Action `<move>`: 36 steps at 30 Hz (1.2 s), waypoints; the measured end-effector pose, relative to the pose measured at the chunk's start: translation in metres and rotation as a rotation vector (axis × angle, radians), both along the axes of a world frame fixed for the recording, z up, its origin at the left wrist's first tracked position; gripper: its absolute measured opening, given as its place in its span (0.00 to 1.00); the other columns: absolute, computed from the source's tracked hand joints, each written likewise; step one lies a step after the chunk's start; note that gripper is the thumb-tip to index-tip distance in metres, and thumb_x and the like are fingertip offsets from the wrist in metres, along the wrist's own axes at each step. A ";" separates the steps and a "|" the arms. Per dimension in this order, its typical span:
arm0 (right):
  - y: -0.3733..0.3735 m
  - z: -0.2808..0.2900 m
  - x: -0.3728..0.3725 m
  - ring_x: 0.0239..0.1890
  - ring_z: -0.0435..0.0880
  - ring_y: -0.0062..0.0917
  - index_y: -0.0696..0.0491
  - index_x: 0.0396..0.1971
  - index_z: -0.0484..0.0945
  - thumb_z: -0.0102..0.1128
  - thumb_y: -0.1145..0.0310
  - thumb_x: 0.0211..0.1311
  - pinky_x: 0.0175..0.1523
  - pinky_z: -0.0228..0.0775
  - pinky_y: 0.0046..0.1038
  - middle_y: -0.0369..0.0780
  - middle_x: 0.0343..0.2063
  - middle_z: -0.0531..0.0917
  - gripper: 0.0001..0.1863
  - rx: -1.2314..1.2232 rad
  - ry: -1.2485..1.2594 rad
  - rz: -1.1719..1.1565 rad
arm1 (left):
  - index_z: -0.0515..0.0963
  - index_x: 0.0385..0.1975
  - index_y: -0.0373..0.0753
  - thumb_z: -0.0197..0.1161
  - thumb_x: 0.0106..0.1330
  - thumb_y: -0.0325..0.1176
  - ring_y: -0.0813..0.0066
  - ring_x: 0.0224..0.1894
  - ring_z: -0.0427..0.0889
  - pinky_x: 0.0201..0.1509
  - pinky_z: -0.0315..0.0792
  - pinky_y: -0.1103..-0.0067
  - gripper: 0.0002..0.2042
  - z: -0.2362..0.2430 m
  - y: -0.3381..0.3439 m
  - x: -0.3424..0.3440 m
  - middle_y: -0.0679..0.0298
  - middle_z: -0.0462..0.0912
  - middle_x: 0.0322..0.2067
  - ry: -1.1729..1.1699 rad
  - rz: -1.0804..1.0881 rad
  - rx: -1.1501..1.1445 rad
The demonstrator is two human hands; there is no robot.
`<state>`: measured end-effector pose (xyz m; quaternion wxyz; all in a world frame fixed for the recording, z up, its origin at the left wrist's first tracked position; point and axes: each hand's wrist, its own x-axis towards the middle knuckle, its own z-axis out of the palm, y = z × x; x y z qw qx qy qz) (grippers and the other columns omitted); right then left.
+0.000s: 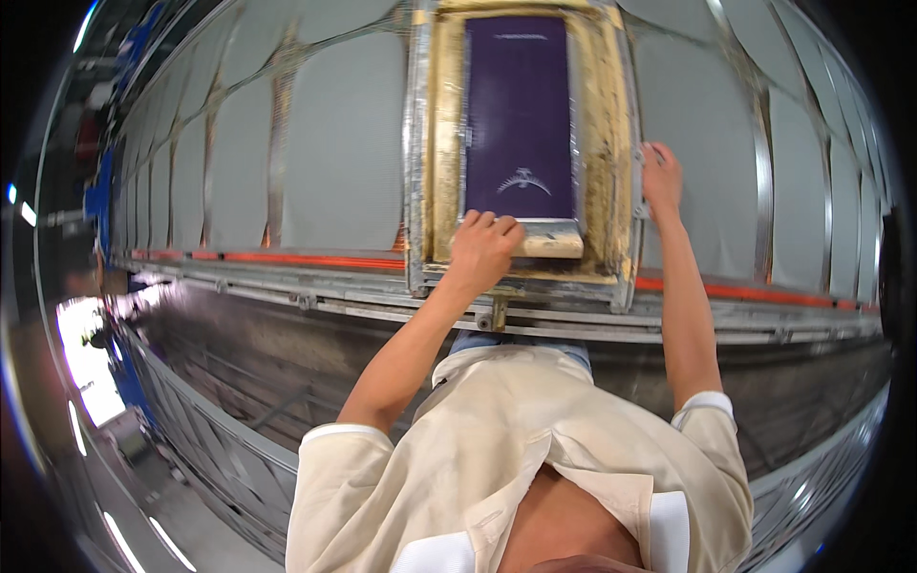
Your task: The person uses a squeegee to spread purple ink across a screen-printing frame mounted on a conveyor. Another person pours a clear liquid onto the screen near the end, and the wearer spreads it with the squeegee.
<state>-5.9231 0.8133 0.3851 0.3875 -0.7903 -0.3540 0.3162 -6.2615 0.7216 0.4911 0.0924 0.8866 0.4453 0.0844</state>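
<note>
In front of me lies a screen-printing frame (417, 181) with metal sides and yellowed, stained inner borders. Its middle panel (521, 105) is dark purple with a small pale arc-shaped design near the lower end. My left hand (487, 250) is closed over the left part of a squeegee (556, 245) with a pale, worn handle, which lies across the panel's near end. My right hand (662, 179) has its fingers curled at the frame's right side rail, touching its outer edge. The squeegee's blade is hidden.
A long printing table with flat grey panels (344, 143) runs off to both sides of the frame. Along its near edge go a red-orange strip (315, 259) and metal rails (363, 315). A railing (210, 411) stands behind me, and bright light shows at far left.
</note>
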 end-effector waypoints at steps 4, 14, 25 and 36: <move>0.008 0.050 -0.020 0.22 0.72 0.17 0.52 0.47 0.84 0.62 0.58 0.69 0.29 0.64 0.27 0.33 0.20 0.78 0.15 0.066 0.047 0.028 | 0.82 0.37 0.44 0.70 0.43 0.24 0.68 0.42 0.81 0.46 0.72 0.72 0.18 -0.003 -0.002 -0.017 0.70 0.85 0.40 -0.068 0.055 0.055; 0.018 0.026 -0.240 0.21 0.71 0.16 0.52 0.44 0.85 0.61 0.61 0.70 0.27 0.62 0.27 0.32 0.19 0.76 0.12 0.280 0.173 0.058 | 0.83 0.37 0.45 0.68 0.44 0.23 0.65 0.40 0.82 0.44 0.73 0.69 0.17 0.021 0.027 -0.222 0.70 0.86 0.40 -0.011 0.087 0.090; 0.032 0.036 -0.367 0.28 0.79 0.25 0.52 0.43 0.85 0.61 0.58 0.69 0.40 0.71 0.31 0.41 0.23 0.82 0.14 0.166 0.074 0.033 | 0.81 0.38 0.42 0.66 0.46 0.23 0.68 0.38 0.81 0.41 0.70 0.71 0.16 0.019 -0.037 -0.360 0.68 0.85 0.41 0.021 0.014 0.074; 0.038 0.022 -0.352 0.46 0.85 0.42 0.53 0.46 0.84 0.60 0.55 0.70 0.52 0.73 0.36 0.48 0.42 0.87 0.17 -0.059 -0.034 0.133 | 0.81 0.40 0.43 0.64 0.47 0.21 0.62 0.40 0.82 0.44 0.71 0.67 0.18 -0.003 0.152 -0.350 0.65 0.86 0.42 -0.010 -0.026 0.130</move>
